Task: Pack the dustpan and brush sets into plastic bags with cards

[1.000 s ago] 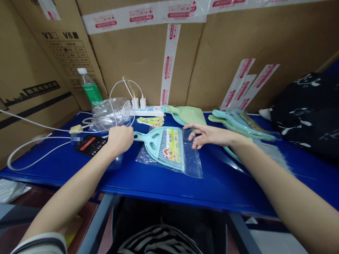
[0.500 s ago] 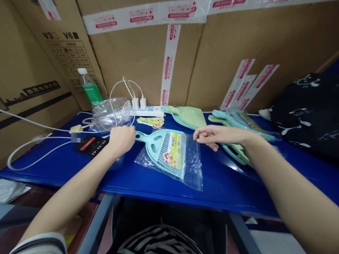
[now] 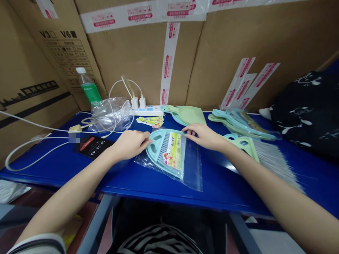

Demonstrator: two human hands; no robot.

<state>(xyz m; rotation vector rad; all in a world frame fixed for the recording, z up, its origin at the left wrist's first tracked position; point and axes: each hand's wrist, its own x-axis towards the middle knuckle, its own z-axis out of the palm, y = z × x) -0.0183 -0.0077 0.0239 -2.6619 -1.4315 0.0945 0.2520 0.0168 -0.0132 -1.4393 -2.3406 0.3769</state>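
A light-blue dustpan (image 3: pixel 155 150) lies on the table with a grey-bristled brush (image 3: pixel 163 144) inside it. A yellow printed card (image 3: pixel 172 151) rests on top, and a clear plastic bag (image 3: pixel 193 173) is around the set. My left hand (image 3: pixel 129 144) covers the dustpan's handle, its thumb and fingertips closed at the left edge. At the upper right corner, my right hand (image 3: pixel 202 135) has its fingers bent and pinched against the bag's edge. Its exact hold is partly hidden. Right of that wrist lie a green brush head (image 3: pixel 245 144) and its grey bristles (image 3: pixel 275 162).
Stacked dustpans (image 3: pixel 192 114) and bagged sets (image 3: pixel 246 123) lie at the back. Further left are printed cards (image 3: pixel 150 121), a power strip (image 3: pixel 150 111) with white cables, crumpled plastic (image 3: pixel 108 113), a phone (image 3: pixel 95 146) and a bottle (image 3: pixel 89 88). Cardboard (image 3: pixel 132 56) walls the rear; a black bag (image 3: pixel 304 113) sits right.
My left hand has moved right, from the handle's end to the dustpan's edge. My right hand has moved left to the bag's upper corner, uncovering the grey bristles.
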